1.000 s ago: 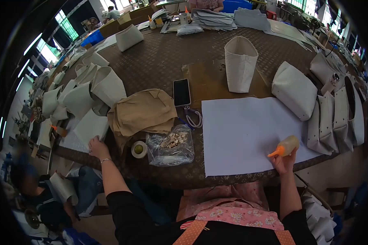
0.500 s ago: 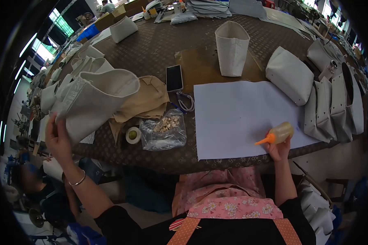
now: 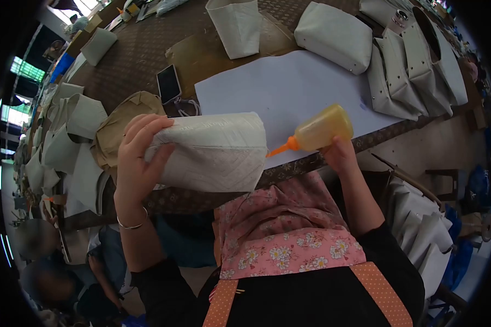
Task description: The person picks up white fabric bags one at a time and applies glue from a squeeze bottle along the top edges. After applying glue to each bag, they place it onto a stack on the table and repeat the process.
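A white bag body (image 3: 218,152) with stitched seams lies on its side over the front of the table. My left hand (image 3: 139,155) is wrapped round its left end, fingers on top and thumb on the near face. In my right hand (image 3: 339,155) is a squeeze bottle (image 3: 324,128) of yellowish liquid with an orange nozzle. The bottle tilts down to the left, and its nozzle tip is right at the bag's right edge. Beneath them spreads a large white sheet (image 3: 245,90), partly hidden by the bag.
More white bags stand at the right (image 3: 387,76), including a boxy bag (image 3: 333,35), and an upright bag (image 3: 234,27) at the back. A phone (image 3: 169,83) and brown paper (image 3: 128,117) lie to the left, near stacked white pieces (image 3: 82,117). Another person (image 3: 54,283) sits at lower left.
My left hand has brought the bag from the left to in front of me and turned it on its side. The bottle has come up to its edge. The view has shifted right.
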The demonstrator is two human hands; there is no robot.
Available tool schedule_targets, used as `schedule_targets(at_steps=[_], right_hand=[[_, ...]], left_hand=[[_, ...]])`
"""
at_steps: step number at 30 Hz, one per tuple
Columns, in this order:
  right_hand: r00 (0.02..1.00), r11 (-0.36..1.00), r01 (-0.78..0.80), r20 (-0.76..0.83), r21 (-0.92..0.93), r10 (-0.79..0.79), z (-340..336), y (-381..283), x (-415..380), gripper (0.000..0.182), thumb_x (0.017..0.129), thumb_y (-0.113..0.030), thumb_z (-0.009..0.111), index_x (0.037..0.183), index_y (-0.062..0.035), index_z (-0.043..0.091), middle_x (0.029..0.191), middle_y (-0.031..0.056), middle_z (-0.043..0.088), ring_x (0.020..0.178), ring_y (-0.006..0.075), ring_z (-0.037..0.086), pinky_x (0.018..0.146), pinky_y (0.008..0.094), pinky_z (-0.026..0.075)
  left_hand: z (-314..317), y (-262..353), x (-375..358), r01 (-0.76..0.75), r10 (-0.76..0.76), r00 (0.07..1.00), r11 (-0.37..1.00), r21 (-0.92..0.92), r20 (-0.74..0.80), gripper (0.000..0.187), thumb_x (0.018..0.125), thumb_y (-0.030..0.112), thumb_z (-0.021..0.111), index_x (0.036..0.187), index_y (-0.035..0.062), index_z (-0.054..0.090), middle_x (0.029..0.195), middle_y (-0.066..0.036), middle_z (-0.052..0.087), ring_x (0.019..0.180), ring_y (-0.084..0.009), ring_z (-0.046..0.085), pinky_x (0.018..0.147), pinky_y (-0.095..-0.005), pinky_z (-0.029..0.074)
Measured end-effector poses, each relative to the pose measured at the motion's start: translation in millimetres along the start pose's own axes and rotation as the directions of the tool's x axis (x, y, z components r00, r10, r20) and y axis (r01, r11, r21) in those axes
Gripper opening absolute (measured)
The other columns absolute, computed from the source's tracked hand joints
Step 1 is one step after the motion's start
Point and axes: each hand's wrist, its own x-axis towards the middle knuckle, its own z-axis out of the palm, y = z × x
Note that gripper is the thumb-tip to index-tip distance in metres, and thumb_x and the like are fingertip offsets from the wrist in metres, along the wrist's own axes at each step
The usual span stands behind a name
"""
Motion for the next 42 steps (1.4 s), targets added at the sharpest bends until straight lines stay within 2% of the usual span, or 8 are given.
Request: schedule_targets(at_steps=[2,6,9,17,24,26,33,42], right_hand=[[0.992,0.975,0.093,-0.061,-0.201,-0.107,4.3,1.4,0.6,0.056,0.080,-0.030,0.063,0.124,-0.0061,0.038,0.116,0.0082,0.048,0.107,0.0219,0.050,0.087,0.0365,0.044],[0.981,0.941,0.053,-0.160,-0.333,-0.112,5.8,2.2,5.3,0.059,0.080,-0.028,0.063,0.126,-0.0046,0.035,0.118,0.0082,0.048,0.110,0.0225,0.048,0.091,0.0405,0.041],[0.954,0.917,0.157,-0.185,-0.365,-0.237,16.1,0.0,13.9,0.052,0.079,-0.020,0.066,0.121,-0.0026,0.041,0.106,0.0063,0.054,0.098,0.0178,0.053,0.084,0.0304,0.044],[0.945,0.723,0.222,-0.040,-0.654,-0.326,35.6,-14.7,28.3,0.055,0.077,-0.018,0.070,0.121,-0.0015,0.041,0.109,0.0081,0.054,0.101,0.0171,0.053,0.087,0.0317,0.043],[0.968,0.812,0.104,-0.130,-0.575,-0.216,27.7,-11.3,23.8,0.054,0.077,-0.019,0.069,0.121,-0.0013,0.042,0.109,0.0075,0.054,0.100,0.0166,0.053,0.087,0.0310,0.043],[0.967,0.910,0.062,-0.200,-0.411,-0.157,26.4,-10.1,19.4,0.053,0.078,-0.019,0.068,0.121,-0.0012,0.042,0.109,0.0070,0.055,0.101,0.0163,0.053,0.087,0.0304,0.042],[0.966,0.824,0.084,-0.159,-0.561,-0.206,22.4,-0.5,1.8,0.049,0.080,-0.016,0.066,0.120,-0.0013,0.042,0.107,0.0067,0.055,0.100,0.0163,0.053,0.083,0.0296,0.045],[0.939,0.990,-0.018,-0.342,-0.140,-0.031,19.8,32.2,-36.5,0.047,0.084,-0.025,0.060,0.121,-0.0035,0.040,0.111,0.0079,0.052,0.100,0.0186,0.053,0.082,0.0320,0.047]], left_hand=[[3.4,0.0,2.1,0.006,-0.006,1.000,1.000,-0.007,0.014,0.029,0.071,0.009,0.064,0.099,0.0030,0.059,0.101,-0.010,0.059,0.102,-0.0279,0.050,0.087,-0.0362,0.039],[4.3,2.8,3.6,0.047,-0.047,0.999,0.999,-0.026,0.016,0.029,0.073,0.011,0.064,0.101,0.0037,0.059,0.105,-0.010,0.057,0.104,-0.0272,0.050,0.089,-0.0361,0.039],[4.9,3.0,2.4,0.040,-0.040,0.999,0.999,-0.003,0.021,0.030,0.073,0.011,0.063,0.102,0.0040,0.059,0.106,-0.010,0.057,0.105,-0.0272,0.049,0.090,-0.0361,0.038],[6.6,6.8,-2.2,0.045,-0.046,0.999,0.998,0.032,0.018,0.030,0.074,0.013,0.064,0.102,0.0044,0.060,0.107,-0.010,0.057,0.106,-0.0265,0.049,0.091,-0.0361,0.037],[7.4,9.1,-1.7,0.078,-0.078,0.997,0.997,0.030,0.008,0.030,0.074,0.013,0.065,0.102,0.0046,0.060,0.107,-0.009,0.057,0.107,-0.0258,0.048,0.092,-0.0359,0.036],[7.9,9.9,-2.0,0.081,-0.081,0.997,0.996,0.037,0.005,0.031,0.073,0.013,0.065,0.102,0.0047,0.060,0.107,-0.008,0.057,0.107,-0.0257,0.048,0.093,-0.0358,0.036],[7.2,6.9,-0.7,0.087,-0.088,0.996,0.996,0.006,0.023,0.038,0.065,0.010,0.070,0.101,0.0049,0.059,0.106,-0.008,0.058,0.106,-0.0258,0.048,0.093,-0.0360,0.036],[5.9,2.7,-10.1,0.097,-0.098,0.994,0.995,-0.021,-0.045,0.038,0.063,0.007,0.070,0.099,0.0033,0.059,0.102,-0.009,0.059,0.102,-0.0249,0.050,0.091,-0.0358,0.037]])
